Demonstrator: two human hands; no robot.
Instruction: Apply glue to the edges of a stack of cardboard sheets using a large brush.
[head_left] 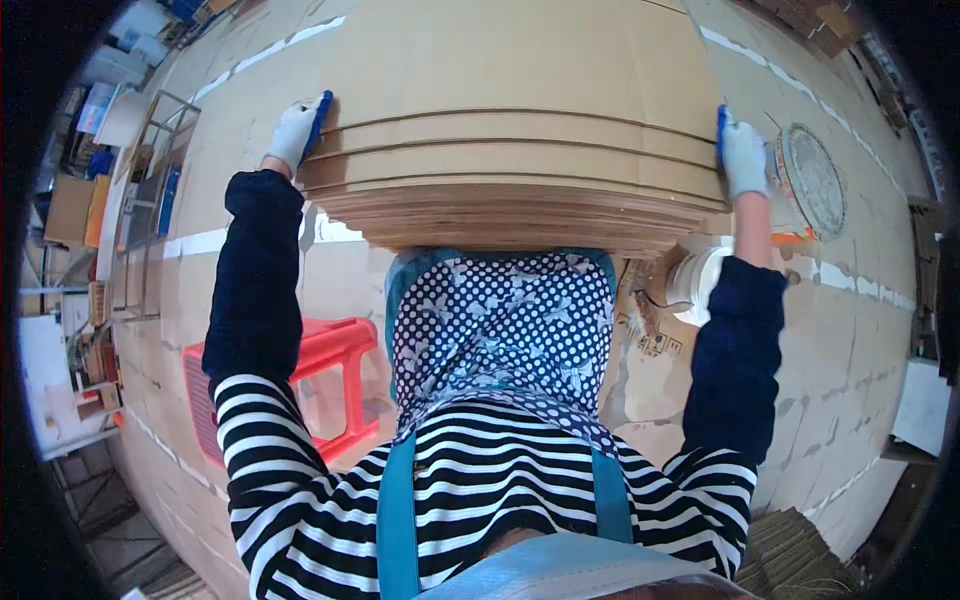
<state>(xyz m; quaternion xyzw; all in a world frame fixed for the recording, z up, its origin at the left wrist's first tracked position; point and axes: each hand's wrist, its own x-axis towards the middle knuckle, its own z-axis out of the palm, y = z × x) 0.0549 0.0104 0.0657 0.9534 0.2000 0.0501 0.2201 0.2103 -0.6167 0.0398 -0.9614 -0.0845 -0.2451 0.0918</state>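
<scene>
A tall stack of flat brown cardboard sheets [520, 75] lies directly before me, with its upper sheets fanned toward me in steps. Below them, the edges of several more sheets are packed closely together. My left hand [296, 132], in a white glove with a blue palm, closes on the left edge of the upper sheets. At the opposite edge my right hand [743, 155], gloved alike, is closed on the cardboard too. Both arms reach forward, spread wide. How many sheets each hand grips is hidden.
A red plastic stool [345, 335] stands at my left. Beyond my right hand is a round tub [812, 180]; a white cylindrical container [690, 283] sits nearer. Metal-framed racks [150, 190] line the left, and more stacked cardboard [800, 550] lies behind my right.
</scene>
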